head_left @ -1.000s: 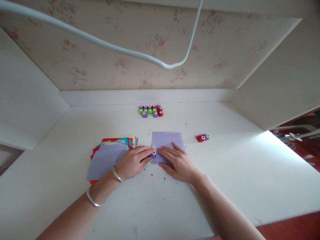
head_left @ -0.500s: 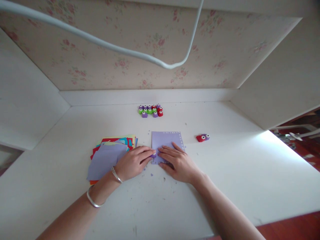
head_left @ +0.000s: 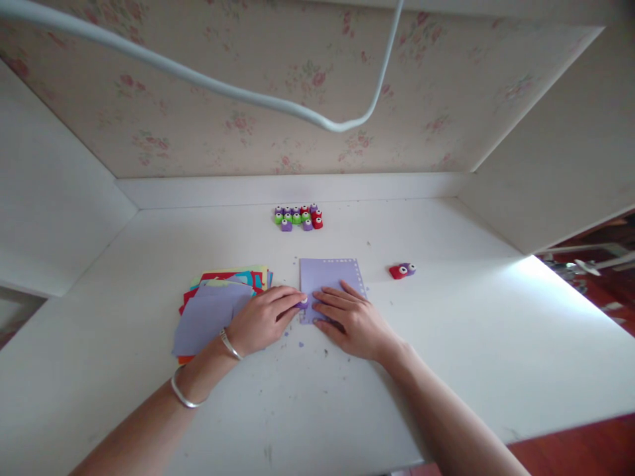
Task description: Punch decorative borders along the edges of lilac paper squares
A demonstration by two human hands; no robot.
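Note:
A square sheet of purple paper (head_left: pixel 325 274) lies on the white table, with small holes punched along its far and right edges. My left hand (head_left: pixel 268 316) pinches a small purple craft punch (head_left: pixel 302 303) with a white top, at the paper's left edge. Fingers stretched out, my right hand (head_left: pixel 350 320) lies flat on the paper and hides part of its near right side. Beside my left hand is a stack of coloured paper (head_left: pixel 208 320), a purple sheet on top.
Several purple, green and red craft punches (head_left: pixel 296 218) stand grouped at the back. A red punch (head_left: pixel 397 272) and a purple punch (head_left: pixel 409 268) sit to the right. Tiny paper bits (head_left: pixel 301 344) are scattered near the sheet. A white cable (head_left: pixel 278 102) hangs across the top.
The purple punch in my left hand has shifted slightly left, to the paper's edge. My right hand stays in place on the sheet.

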